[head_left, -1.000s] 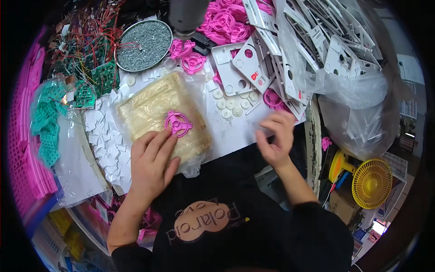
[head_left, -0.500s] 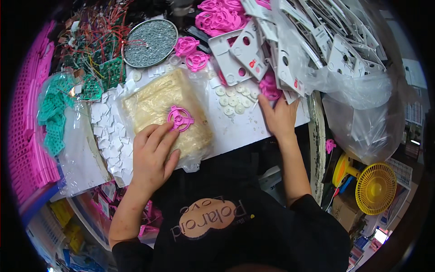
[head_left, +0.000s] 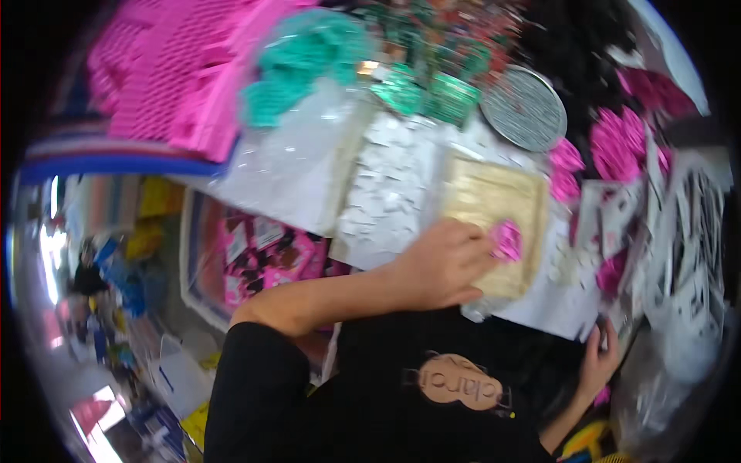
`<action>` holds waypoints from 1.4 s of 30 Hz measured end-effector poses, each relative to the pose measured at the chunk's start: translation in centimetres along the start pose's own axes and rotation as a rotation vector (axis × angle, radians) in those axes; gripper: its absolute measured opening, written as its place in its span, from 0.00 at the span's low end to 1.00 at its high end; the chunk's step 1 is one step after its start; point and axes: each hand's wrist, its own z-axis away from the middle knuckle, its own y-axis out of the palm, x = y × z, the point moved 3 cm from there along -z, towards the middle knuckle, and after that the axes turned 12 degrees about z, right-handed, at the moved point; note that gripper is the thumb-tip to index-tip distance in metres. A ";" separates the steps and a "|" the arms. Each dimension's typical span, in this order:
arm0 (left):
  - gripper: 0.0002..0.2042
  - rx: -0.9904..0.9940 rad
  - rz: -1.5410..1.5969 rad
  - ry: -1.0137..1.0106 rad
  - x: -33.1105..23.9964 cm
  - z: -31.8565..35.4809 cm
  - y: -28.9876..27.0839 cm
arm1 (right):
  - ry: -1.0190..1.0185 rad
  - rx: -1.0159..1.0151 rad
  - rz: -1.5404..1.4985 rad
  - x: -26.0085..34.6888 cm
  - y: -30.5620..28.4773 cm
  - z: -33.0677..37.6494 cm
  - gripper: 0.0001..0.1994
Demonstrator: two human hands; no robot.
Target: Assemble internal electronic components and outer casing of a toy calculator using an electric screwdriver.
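Note:
The view is smeared by motion. My left hand (head_left: 454, 262) lies over a plastic-wrapped tan block (head_left: 494, 185), fingers stretched and thumb apart. Its fingertips touch a pink round plastic part (head_left: 507, 241) on top of the block. At the table's front right edge is my right hand (head_left: 600, 359), fingers apart, with nothing visible between them. Small whitish discs (head_left: 563, 266) lie on the tabletop beyond it, beside light grey plastic panels (head_left: 614, 220).
White paper-like squares (head_left: 386, 193) cover the table left of the block. Farther back are a round tray of small metal pieces (head_left: 525, 108), green circuit boards (head_left: 451, 99) and bagged teal parts (head_left: 309, 58). Pink mesh panels (head_left: 170, 85) and a bin of pink parts (head_left: 204, 282) stand left.
The view has swung left, so the table sits farther right in it. My right hand has drawn back from the grey panels to the table edge. My left hand stays at the pink part.

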 end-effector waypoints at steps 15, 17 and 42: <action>0.17 -0.416 -0.833 -0.992 13.0 5.4 -24.9 | -0.676 -0.092 -0.119 13.5 -1.3 -3.4 0.05; 0.17 -0.417 -0.796 -0.979 13.2 5.6 -25.4 | -0.669 -0.091 -0.134 13.8 -1.2 -3.4 0.05; 0.35 -0.413 -0.824 -0.956 22.8 4.4 -43.5 | -0.950 0.039 -0.209 18.6 1.9 -3.5 0.10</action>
